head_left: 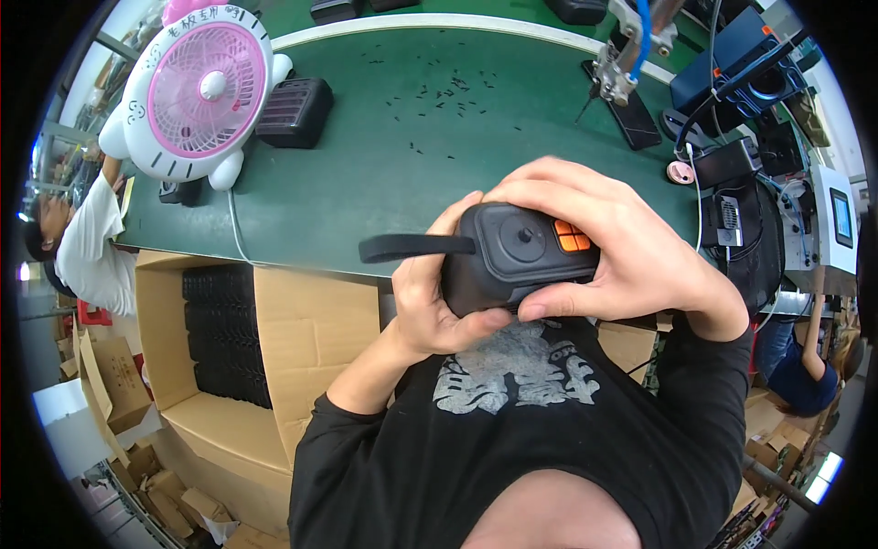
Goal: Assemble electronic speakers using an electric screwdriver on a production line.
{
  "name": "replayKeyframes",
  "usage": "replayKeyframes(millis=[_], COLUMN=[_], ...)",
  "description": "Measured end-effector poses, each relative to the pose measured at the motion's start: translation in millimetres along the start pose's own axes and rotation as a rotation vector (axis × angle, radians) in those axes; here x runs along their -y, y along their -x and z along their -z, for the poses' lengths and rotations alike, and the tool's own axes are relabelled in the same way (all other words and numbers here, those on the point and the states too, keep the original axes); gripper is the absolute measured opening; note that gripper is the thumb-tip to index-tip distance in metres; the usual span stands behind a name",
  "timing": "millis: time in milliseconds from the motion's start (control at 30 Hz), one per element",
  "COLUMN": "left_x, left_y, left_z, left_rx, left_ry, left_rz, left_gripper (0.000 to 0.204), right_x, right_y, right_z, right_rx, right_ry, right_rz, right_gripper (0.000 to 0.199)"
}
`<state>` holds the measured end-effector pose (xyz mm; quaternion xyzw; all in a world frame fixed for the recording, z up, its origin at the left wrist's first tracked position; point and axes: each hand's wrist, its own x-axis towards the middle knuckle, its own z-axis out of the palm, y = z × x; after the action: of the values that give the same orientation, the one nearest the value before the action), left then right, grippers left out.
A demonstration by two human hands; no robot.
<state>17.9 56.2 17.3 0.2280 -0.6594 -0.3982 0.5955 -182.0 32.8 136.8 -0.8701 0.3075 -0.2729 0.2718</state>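
Observation:
Between both hands, just over the near edge of the green worktable [347, 201], is a black box-shaped device [489, 270] with rounded edges. Its upturned face bears a round recess with a small peg, and an orange button pad [572, 236] lies at the right corner. A black strap [402, 247] sticks out leftward from it. My left hand [425, 311] is closed round the left side, thumb along the near lower edge. Wrapped over the far and right sides is my right hand [631, 229], its thumb pressing the near side. The device's underside is hidden.
Small black screws [453, 91] lie scattered on the far tabletop. A pink-and-white fan [206, 91] stands left beside a black slatted block [294, 112]. An automatic screwdriver [617, 69] hangs above a phone [636, 119]. An open carton [315, 339] holds stacked black parts. Two people sit at the sides.

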Motion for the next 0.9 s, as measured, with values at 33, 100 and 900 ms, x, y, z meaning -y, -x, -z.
replayKeyframes(millis=[33, 100, 900], left_x=[2.9, 6.2, 9.3], left_y=[5.9, 10.9, -31.7], left_z=[-0.2, 1.7, 29.6], left_rx=[-0.006, -0.022, 0.261], left_ry=[0.033, 0.069, -0.757], left_rz=[0.011, -0.010, -0.310], left_gripper=[0.096, 0.096, 0.074], right_x=[2.0, 8.6, -57.7], right_y=[0.8, -0.8, 19.7], right_z=[1.7, 7.0, 55.6], right_rx=[0.039, 0.032, -0.232], right_ry=[-0.006, 0.063, 0.184], right_rz=[-0.049, -0.054, -0.191], right_gripper=[0.065, 0.066, 0.044])
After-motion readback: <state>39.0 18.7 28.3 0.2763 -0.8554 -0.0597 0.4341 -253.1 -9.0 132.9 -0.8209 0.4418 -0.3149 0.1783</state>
